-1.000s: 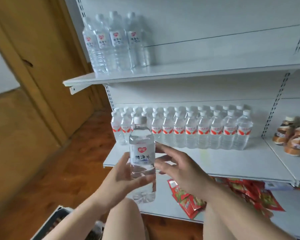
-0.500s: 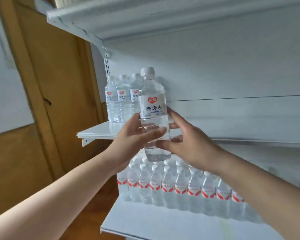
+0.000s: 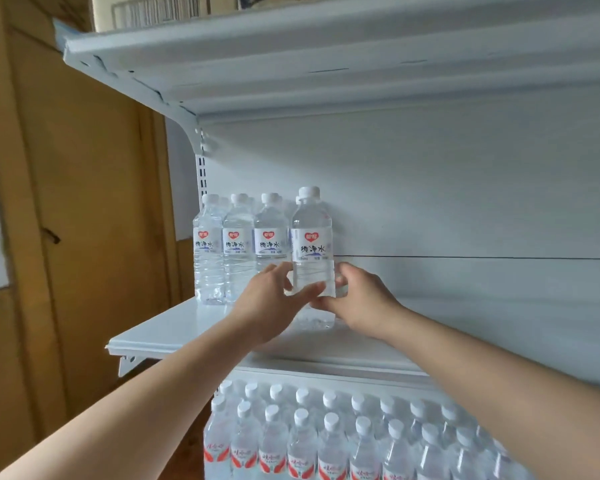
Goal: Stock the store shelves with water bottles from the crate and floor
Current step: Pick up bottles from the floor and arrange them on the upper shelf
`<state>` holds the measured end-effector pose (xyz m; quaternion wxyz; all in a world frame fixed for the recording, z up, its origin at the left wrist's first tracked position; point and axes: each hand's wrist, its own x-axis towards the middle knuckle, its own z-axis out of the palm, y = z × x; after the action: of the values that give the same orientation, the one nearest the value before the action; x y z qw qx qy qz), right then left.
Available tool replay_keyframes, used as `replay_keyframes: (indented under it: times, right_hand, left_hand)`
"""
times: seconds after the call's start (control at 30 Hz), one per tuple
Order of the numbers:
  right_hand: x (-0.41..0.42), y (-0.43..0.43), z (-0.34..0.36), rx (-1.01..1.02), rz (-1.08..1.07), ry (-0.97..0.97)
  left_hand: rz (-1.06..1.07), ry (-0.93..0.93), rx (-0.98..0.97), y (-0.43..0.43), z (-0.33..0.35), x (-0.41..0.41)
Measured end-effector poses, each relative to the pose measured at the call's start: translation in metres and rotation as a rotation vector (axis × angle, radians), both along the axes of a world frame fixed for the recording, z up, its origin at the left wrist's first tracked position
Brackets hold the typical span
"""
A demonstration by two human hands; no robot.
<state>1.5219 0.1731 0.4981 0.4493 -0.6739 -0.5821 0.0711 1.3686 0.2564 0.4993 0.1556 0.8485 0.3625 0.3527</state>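
Observation:
A clear water bottle [image 3: 311, 237] with a white cap and white label stands upright on the white middle shelf [image 3: 174, 334], just right of a row of matching bottles [image 3: 238, 244]. My left hand [image 3: 274, 306] grips its lower body from the left, thumb across the front. From the right, my right hand [image 3: 359, 299] holds the same lower part with its fingers curled around it. The bottle's base looks to be on the shelf surface.
The shelf's right part [image 3: 482, 317] is bare. An upper shelf [image 3: 291, 64] overhangs close above. Below, several red-labelled water bottles [image 3: 343, 434] fill the lower shelf. A wooden door [image 3: 94, 220] stands to the left.
Both hands carried the bottle up from waist height and forward onto the middle shelf, next to the row of bottles. The camera view rose with it.

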Motion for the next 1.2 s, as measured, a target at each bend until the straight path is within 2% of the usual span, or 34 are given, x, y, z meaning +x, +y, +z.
replay_keyframes:
  times: [0.07, 0.23, 0.37, 0.5, 0.6, 0.73, 0.83, 0.9, 1.0, 1.2]
  right_hand:
    - [0.006, 0.020, 0.000, -0.008, -0.033, -0.027]
    - [0.019, 0.059, -0.001, -0.071, -0.111, -0.113]
    - [0.018, 0.071, 0.005, -0.102, -0.136, -0.230]
    - [0.013, 0.067, 0.001, -0.187, -0.172, -0.296]
    - [0.005, 0.052, 0.001, -0.271, -0.170, -0.332]
    - [-0.017, -0.017, 0.005, -0.088, -0.027, -0.047]
    - [-0.037, -0.109, -0.015, 0.156, 0.195, 0.170]
    - [-0.048, -0.171, -0.044, 0.217, 0.216, 0.243]
    - [-0.053, -0.237, -0.106, 0.198, 0.141, 0.404]
    - [-0.053, -0.302, -0.266, -0.081, -0.107, 0.668]
  left_hand:
    - [0.066, 0.058, -0.008, 0.020, -0.005, 0.004]
    - [0.049, 0.099, -0.073, 0.046, -0.013, 0.010]
    - [0.075, 0.154, -0.013, 0.050, -0.018, 0.011]
    - [0.077, 0.111, 0.000, 0.045, -0.017, 0.009]
    - [0.083, -0.001, 0.060, 0.030, -0.010, 0.000]
    - [-0.095, -0.279, 0.031, -0.010, -0.001, -0.019]
    - [-0.312, -0.437, -0.088, -0.071, -0.008, -0.038]
    - [-0.435, -0.529, -0.213, -0.112, -0.034, -0.048]
    - [-0.528, -0.575, -0.455, -0.162, -0.097, -0.054]
    - [-0.517, -0.403, -0.874, -0.237, -0.241, -0.043]
